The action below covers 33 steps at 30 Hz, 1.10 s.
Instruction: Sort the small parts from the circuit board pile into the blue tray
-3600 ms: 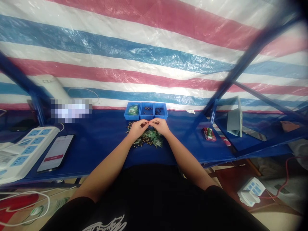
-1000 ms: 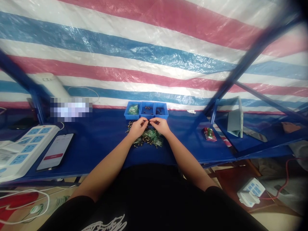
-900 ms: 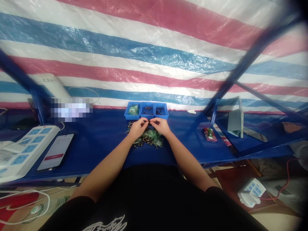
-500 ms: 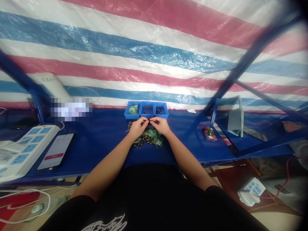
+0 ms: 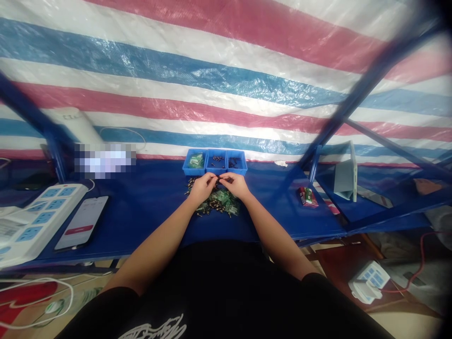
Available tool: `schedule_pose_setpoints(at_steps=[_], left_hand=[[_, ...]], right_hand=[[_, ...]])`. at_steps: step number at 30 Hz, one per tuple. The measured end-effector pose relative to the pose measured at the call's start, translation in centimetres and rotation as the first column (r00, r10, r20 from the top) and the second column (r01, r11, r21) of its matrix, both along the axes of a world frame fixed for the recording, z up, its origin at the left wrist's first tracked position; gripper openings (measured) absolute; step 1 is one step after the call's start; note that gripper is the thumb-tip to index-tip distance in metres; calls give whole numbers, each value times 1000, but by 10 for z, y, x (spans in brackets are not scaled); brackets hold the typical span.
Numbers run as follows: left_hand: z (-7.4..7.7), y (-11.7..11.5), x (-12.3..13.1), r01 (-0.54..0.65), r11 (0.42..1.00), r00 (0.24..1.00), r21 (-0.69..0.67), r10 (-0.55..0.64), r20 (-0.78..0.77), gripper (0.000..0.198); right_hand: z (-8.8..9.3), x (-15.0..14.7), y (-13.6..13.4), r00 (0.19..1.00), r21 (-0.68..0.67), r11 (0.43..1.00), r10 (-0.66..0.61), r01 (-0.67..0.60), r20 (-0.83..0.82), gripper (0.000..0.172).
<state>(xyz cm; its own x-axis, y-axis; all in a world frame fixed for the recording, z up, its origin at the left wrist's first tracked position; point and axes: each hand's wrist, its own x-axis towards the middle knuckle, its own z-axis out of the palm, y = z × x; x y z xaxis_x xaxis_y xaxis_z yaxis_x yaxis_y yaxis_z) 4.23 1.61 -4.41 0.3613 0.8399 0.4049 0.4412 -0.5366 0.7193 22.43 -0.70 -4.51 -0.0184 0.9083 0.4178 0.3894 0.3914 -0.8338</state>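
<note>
My left hand [image 5: 204,187] and my right hand [image 5: 235,184] meet fingertip to fingertip, both closed in a pinch around something small and dark that I cannot make out. Under and between them lies a pile of small metal-tipped parts and green pieces [image 5: 219,201]. Just beyond the fingers stand three joined blue bins: the left bin [image 5: 189,171] holds green pieces in clear wrapping, the middle bin [image 5: 216,170] a few small brass-coloured parts, the right bin [image 5: 242,170] small dark parts.
On the left are a white power strip [image 5: 44,217] and a phone [image 5: 82,223]. A small red box [image 5: 308,197] lies right of my arms, near a blue frame post [image 5: 315,164]. Crumpled white paper [image 5: 281,163] rests at the table's back edge.
</note>
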Motion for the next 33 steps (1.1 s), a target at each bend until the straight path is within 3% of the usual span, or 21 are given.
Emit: schedule_pose_setpoints(at_steps=[33], left_hand=[[-1,0,1,-22,1000,999,19,22,38,26]], right_hand=[[0,1,1,1000,44,999,-13,13,-15,21]])
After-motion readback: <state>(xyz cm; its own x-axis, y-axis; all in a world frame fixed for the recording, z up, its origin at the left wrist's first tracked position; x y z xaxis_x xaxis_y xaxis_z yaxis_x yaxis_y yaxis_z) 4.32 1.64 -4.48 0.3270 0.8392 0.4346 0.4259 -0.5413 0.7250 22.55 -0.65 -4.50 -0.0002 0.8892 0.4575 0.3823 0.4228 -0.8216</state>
